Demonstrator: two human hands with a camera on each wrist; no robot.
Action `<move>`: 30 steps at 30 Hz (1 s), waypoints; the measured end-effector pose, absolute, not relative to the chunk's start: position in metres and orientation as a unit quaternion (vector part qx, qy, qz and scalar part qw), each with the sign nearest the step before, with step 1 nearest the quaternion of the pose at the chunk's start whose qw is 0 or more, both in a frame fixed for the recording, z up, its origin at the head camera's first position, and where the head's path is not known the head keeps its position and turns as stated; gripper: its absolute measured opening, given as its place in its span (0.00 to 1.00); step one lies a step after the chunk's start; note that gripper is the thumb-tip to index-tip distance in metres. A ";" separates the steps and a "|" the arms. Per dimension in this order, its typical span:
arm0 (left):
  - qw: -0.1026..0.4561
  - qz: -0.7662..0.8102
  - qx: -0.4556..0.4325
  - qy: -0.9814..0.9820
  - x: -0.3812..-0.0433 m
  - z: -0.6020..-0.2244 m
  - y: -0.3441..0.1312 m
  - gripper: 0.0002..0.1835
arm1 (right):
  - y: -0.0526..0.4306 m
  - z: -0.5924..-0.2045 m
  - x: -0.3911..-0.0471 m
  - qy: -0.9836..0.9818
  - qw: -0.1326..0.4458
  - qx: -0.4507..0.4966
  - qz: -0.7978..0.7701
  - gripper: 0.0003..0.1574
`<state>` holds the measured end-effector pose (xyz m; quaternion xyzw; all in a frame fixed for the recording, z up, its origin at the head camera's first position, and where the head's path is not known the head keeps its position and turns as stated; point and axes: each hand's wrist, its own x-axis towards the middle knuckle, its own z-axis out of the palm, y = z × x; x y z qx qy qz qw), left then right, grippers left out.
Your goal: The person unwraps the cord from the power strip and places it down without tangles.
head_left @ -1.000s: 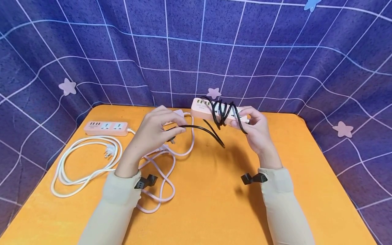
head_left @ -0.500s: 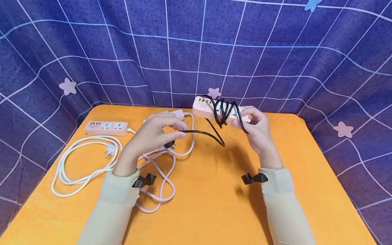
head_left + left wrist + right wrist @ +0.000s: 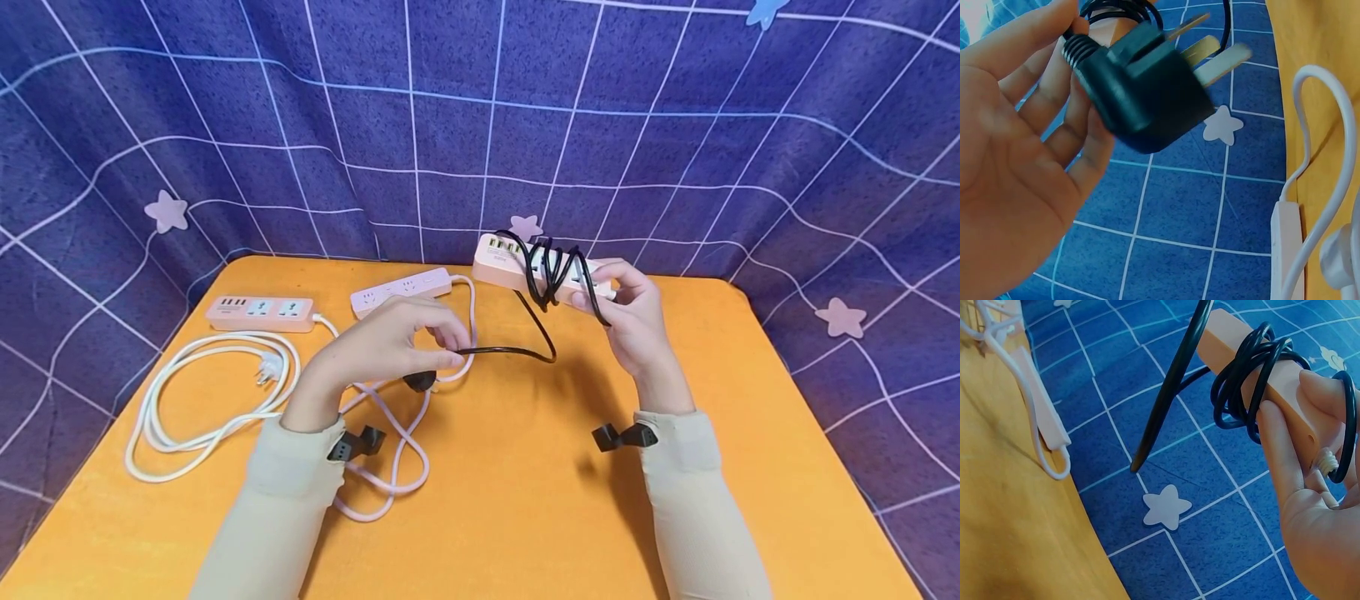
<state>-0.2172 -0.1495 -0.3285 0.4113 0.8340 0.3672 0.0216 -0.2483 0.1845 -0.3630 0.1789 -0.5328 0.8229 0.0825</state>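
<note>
My right hand (image 3: 633, 321) grips one end of a pink power strip (image 3: 498, 265) above the table. Its black cord (image 3: 1260, 369) is wound several times around the strip's body, and a slack length loops down and across to the left. With thumb and fingers my left hand (image 3: 393, 342) pinches that cord close to the black plug (image 3: 420, 381). In the left wrist view the plug (image 3: 1147, 94) hangs beside the palm, its metal prongs pointing away from the hand.
On the orange table (image 3: 510, 500), a pink power strip (image 3: 258, 313) lies at the left with its coiled white cord (image 3: 153, 417). Behind the left hand sits a lilac power strip (image 3: 401, 290), its cord (image 3: 423, 467) in loose loops. A blue gridded curtain (image 3: 480, 125) borders the back.
My left hand has lowered and come slightly right with the plug end, and the slack cord hangs lower. The right hand and the wrapped strip have hardly moved.
</note>
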 end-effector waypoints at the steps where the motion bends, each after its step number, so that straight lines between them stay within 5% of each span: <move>1: 0.028 0.365 0.414 0.833 -0.218 -0.329 -0.148 0.06 | 0.185 -0.363 -0.248 -0.532 0.082 0.179 0.824 0.28; 11: 0.112 0.353 0.436 0.820 -0.219 -0.336 -0.135 0.07 | 0.188 -0.362 -0.247 -0.532 0.089 0.182 0.822 0.28; 30: 0.178 0.306 0.493 0.795 -0.184 -0.345 -0.107 0.08 | 0.191 -0.363 -0.248 -0.537 0.096 0.184 0.818 0.27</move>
